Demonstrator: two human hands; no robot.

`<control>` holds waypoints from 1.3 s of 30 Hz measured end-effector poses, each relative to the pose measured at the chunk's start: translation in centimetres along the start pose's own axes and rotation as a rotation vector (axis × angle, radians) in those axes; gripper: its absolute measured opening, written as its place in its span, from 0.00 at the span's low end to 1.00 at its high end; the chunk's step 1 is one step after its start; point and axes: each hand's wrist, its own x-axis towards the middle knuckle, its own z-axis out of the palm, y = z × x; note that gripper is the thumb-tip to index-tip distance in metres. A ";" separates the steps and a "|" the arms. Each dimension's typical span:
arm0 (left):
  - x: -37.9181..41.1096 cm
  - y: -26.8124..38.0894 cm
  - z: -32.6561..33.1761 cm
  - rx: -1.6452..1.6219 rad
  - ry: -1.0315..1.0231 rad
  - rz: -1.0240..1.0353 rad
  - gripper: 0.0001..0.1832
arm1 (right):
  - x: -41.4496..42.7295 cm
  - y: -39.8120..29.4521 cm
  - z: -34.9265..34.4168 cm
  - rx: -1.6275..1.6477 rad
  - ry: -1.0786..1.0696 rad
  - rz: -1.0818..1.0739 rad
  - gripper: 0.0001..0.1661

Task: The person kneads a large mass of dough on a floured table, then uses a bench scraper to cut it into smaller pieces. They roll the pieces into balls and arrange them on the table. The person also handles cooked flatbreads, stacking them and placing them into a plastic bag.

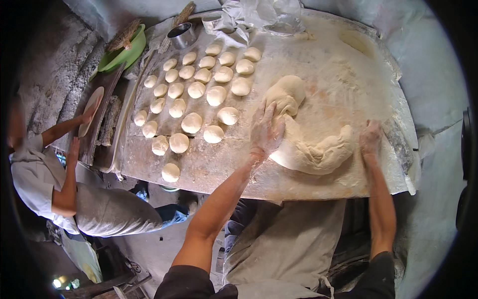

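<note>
A large, folded mass of dough (pixel 312 149) curves across the floured wooden table (pixel 239 179) in front of me. My left hand (pixel 267 129) rests on its left side, fingers spread and dusted with flour. Just past the dough's right end, my right hand (pixel 370 136) is curled over the floured tabletop, apart from the dough. Its palm side is hidden, so whether it holds anything cannot be seen. Left of the dough, several round dough balls (pixel 196 89) sit in loose rows.
At the left, a co-worker's hand (pixel 89 112) touches a flat dough round (pixel 90 112) on a dark board (pixel 108 101). Beyond lie a green basin (pixel 130 52), a metal cup (pixel 183 36) and crumpled plastic bags (pixel 261 17). Loose flour (pixel 347 76) covers the back right.
</note>
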 end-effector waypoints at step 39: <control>0.4 0.8 2.5 -0.199 0.193 -0.202 0.27 | -1.3 -39.9 -3.1 0.531 -0.085 -0.851 0.22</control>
